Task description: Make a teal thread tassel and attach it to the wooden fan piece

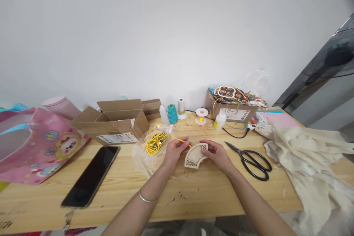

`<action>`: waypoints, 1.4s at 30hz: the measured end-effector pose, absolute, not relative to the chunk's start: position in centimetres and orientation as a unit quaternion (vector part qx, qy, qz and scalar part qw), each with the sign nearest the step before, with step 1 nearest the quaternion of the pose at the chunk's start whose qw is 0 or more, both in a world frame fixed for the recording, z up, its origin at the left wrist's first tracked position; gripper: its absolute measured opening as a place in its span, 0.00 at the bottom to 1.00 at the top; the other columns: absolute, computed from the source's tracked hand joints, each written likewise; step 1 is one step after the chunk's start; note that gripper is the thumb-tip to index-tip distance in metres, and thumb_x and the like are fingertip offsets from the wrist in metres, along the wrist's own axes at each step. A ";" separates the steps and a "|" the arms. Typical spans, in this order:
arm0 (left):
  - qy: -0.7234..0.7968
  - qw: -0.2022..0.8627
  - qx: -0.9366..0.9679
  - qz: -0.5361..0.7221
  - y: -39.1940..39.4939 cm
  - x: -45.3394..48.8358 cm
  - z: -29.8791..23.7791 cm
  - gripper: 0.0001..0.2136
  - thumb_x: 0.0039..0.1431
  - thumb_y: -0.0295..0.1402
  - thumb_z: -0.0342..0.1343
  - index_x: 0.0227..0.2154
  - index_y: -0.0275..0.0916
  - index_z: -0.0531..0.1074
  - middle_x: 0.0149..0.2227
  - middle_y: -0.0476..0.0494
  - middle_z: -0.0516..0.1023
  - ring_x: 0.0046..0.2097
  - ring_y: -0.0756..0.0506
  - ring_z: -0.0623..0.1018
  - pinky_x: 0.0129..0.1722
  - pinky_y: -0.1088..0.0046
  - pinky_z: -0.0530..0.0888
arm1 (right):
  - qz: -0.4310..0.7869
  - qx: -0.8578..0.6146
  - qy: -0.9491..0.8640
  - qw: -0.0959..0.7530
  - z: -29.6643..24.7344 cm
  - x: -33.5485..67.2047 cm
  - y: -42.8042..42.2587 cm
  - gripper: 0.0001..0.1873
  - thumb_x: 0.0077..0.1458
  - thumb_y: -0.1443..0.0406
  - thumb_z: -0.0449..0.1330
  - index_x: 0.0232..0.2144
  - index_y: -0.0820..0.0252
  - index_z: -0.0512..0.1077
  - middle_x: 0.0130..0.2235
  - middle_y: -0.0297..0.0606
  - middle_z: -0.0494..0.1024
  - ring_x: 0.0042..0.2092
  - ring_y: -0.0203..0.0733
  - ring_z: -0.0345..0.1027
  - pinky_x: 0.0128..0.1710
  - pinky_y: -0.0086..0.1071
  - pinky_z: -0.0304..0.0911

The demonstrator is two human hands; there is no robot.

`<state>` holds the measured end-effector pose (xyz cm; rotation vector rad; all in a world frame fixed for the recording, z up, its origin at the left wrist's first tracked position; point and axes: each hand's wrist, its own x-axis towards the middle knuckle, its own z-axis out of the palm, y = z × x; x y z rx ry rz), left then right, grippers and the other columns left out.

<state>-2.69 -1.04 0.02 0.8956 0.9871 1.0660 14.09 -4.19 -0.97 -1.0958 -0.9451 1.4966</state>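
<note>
Pretty bright and even in here, soft pale light that seems to come from above (can't tell exactly where), with the wall glowing brightest around 12 o'clock, fading grayer toward the corners, and a dark smudge at the far 1–2 o'clock corner. Shadows on the table are faint and soft-edged, it gets murky below its edge at 6, and there's a little shine on the plastic at 2 and the bangle at 7. Wide-angle stretch pulls at the bag at 8 and cloth at 4, fine print on the label is mush, but the frame's cutouts are readable.
</note>
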 end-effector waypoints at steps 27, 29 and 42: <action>0.422 0.665 0.470 0.398 -1.2 -2.3 0.2 0.23 0.40 0.38 0.61 0.40 0.32 0.67 0.21 0.50 0.75 0.23 0.52 0.72 0.23 0.78 0.66 | 0.604 -0.478 -0.402 0.495 -1.0 14.6 -4.0 0.26 0.37 0.59 0.64 0.42 0.59 0.68 0.29 0.33 0.75 0.27 0.34 0.67 0.23 0.25 0.59; 0.423 0.660 0.487 0.385 -1.2 -2.3 0.2 0.28 0.40 0.37 0.61 0.46 0.32 0.63 0.18 0.53 0.72 0.20 0.52 0.70 0.21 0.80 0.64 | 0.601 -0.480 -0.402 0.497 -0.9 14.5 -4.1 0.27 0.37 0.59 0.63 0.43 0.59 0.68 0.28 0.32 0.74 0.27 0.33 0.66 0.23 0.25 0.59; 0.364 0.121 0.838 0.388 -1.6 -3.5 0.5 0.17 0.51 0.32 0.51 0.47 0.43 0.64 0.58 0.38 0.51 0.59 0.37 0.50 0.54 0.50 0.51 | 0.592 -0.486 -0.361 0.532 -0.8 15.2 -4.1 0.31 0.38 0.58 0.64 0.47 0.60 0.66 0.20 0.28 0.69 0.17 0.27 0.57 0.15 0.22 0.53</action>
